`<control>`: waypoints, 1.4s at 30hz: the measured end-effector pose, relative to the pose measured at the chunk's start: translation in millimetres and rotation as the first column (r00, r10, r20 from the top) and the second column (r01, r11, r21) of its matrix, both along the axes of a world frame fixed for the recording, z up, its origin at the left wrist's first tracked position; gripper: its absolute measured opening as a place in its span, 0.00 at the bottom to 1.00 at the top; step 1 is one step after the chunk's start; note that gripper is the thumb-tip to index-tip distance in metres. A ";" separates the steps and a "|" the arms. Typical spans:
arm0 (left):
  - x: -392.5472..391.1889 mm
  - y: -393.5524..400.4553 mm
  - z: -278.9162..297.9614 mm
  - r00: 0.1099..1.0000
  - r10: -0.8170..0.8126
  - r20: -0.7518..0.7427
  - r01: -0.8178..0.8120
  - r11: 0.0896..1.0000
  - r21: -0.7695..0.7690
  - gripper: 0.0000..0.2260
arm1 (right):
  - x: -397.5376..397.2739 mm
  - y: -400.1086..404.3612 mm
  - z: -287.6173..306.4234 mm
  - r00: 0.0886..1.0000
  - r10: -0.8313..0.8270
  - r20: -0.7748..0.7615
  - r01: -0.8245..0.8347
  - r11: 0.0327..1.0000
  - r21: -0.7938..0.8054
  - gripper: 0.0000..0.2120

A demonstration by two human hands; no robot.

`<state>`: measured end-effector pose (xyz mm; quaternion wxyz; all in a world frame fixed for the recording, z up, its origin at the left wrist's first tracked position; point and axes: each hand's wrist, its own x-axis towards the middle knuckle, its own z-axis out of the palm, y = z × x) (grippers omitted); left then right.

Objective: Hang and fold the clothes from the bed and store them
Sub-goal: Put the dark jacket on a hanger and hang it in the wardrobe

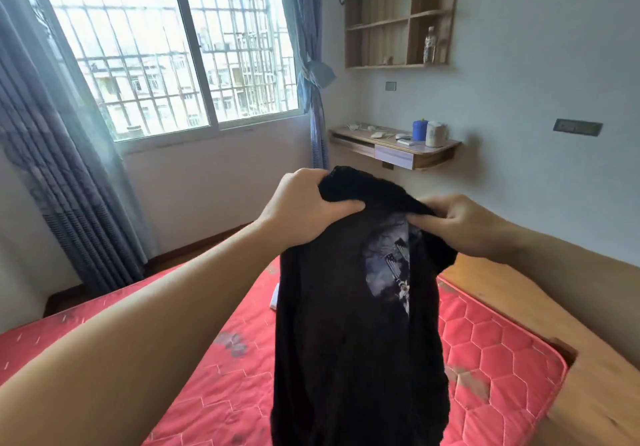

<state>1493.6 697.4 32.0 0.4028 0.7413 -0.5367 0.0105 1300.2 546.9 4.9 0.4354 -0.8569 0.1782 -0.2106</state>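
Your two bare forearms reach out from the bottom corners, and between them hangs a black T-shirt [346, 341], held up in the air over the bed [225, 376]. Its lower part drops out of view at the bottom edge, and a grey-white printed patch shows on the front, partly creased into a fold. Your left hand [304, 210] grips the bunched top edge of the garment, fingers curled over the cloth and thumb pressed across it. Your right hand [460, 223] pinches the fabric just beside the print, fingers curled in on it. Beneath the shirt, the red quilted mattress has a hexagon stitch pattern and a few dark marks; a wooden bed frame [588, 393] runs along its right side. Farther off, a wall-mounted desk [408, 154] carries a blue container [419, 129] and a white one just beside it. Above that hangs a wooden wall shelf [401, 19] holding a bottle [430, 45]. A barred window [166, 54] with blue curtains fills the far left.
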 end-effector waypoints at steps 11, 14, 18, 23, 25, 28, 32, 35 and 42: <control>35.0 21.9 22.7 0.893 -0.185 0.410 0.218 0.975 -0.034 0.15 | 13.3 56.7 27.0 0.984 -0.165 -0.060 0.175 0.952 0.250 0.21; 46.4 25.2 24.6 0.847 -0.320 0.425 0.280 0.947 0.156 0.22 | 14.8 56.4 29.1 0.964 -0.262 -0.041 0.261 0.965 -0.018 0.28; 58.6 28.7 23.0 0.837 -0.435 0.334 0.313 0.879 0.359 0.20 | 12.4 59.1 70.5 0.964 -0.259 0.066 0.251 0.794 -0.553 0.23; 47.5 24.9 2.4 0.823 -0.394 0.410 0.016 0.738 0.675 0.05 | -3.7 66.1 94.0 0.899 -0.386 -0.209 -0.056 0.371 -0.927 0.28; 44.7 19.2 -0.3 0.777 -0.298 0.554 -0.115 0.798 0.591 0.07 | -12.4 59.4 90.4 0.855 -0.457 -0.248 -0.136 0.264 -0.955 0.23; 43.9 2.5 2.0 0.941 -0.035 0.336 -0.007 0.992 0.123 0.06 | -34.3 39.5 88.5 0.863 -0.480 -0.156 0.040 0.374 -0.927 0.17; 23.2 -18.5 1.6 0.965 -0.215 0.148 0.203 0.975 0.088 0.05 | -77.3 8.6 78.5 0.850 -0.484 -0.210 -0.006 0.389 -0.921 0.08; -9.6 -32.5 -10.7 0.919 -0.313 0.239 0.262 0.939 0.222 0.07 | -107.5 -8.9 65.6 0.831 -0.491 -0.262 -0.050 0.403 -0.914 0.13; -105.0 -84.0 4.1 0.874 -0.482 -0.068 0.468 0.793 0.389 0.02 | -194.3 -45.6 76.9 0.726 -0.654 -0.211 0.212 0.506 -0.836 0.10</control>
